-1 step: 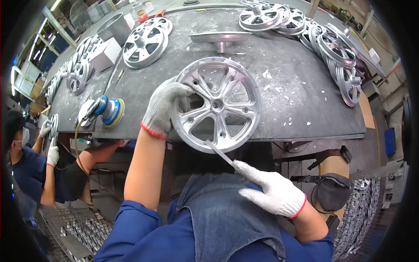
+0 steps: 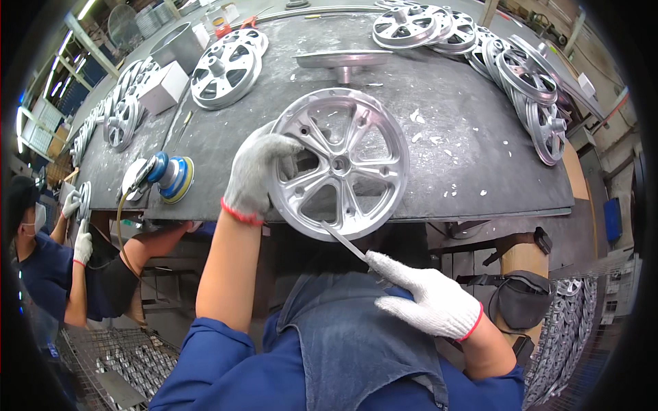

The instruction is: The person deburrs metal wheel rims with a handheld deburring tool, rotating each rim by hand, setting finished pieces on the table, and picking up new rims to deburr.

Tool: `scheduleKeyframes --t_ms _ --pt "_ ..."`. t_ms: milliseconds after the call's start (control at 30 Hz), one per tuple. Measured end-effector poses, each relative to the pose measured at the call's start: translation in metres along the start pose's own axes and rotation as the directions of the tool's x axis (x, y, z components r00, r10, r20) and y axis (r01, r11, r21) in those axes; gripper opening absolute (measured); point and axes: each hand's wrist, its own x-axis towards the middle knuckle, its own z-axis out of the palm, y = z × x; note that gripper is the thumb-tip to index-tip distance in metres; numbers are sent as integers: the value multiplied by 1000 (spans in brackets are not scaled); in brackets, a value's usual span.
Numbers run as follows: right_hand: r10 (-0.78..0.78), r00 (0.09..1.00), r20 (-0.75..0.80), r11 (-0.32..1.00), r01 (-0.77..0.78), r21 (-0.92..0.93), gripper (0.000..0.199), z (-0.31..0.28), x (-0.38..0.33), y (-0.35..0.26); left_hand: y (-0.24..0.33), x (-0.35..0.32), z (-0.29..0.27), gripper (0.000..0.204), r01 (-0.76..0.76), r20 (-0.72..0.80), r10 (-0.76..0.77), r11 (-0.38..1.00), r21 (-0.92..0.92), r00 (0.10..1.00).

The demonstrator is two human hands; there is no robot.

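Note:
A silver spoked metal wheel (image 2: pixel 340 226) is held up at the near edge of the table, its face toward me. My left hand (image 2: pixel 257 168), in a white knit glove with a red cuff, is closed round the left side of the rim, with fingers passing through an opening between spokes. My right hand (image 2: pixel 428 294), gloved too, grips a slim grey metal file (image 2: pixel 348 245). The far end of the file touches the lower inner rim of the wheel. Its near end is hidden in my right hand.
Silver wheels lie in stacks at the back left (image 2: pixel 226 72), back right (image 2: pixel 404 27) and right (image 2: pixel 528 75). One wheel (image 2: pixel 341 59) lies hub down behind mine. A blue sander (image 2: pixel 171 177) rests at left. A co-worker (image 2: pixel 48 253) sits far left. Wheels fill mesh baskets below.

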Motion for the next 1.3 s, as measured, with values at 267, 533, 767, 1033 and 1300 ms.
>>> scheduleKeyframes --t_ms 267,533,767,1033,1300 --pt "-138 970 -199 977 100 -188 97 -27 23 15 4 -43 70 67 -362 -152 358 932 -1 921" --pt "32 995 -90 984 -48 -173 81 -27 16 -9 -45 -50 56 62 -498 -419 355 811 -308 836" --pt "89 978 -187 952 -139 -272 91 -56 13 -21 -81 -57 58 41 -446 -421 265 791 -419 867" --pt "21 967 -254 868 -143 -475 84 -38 8 -10 -1 17 -23 52 146 -89 -148 989 -32 985" --pt "308 934 -182 946 -281 159 78 -8 -6 5 28 -70 69 65 -110 -127 110 994 4 986"
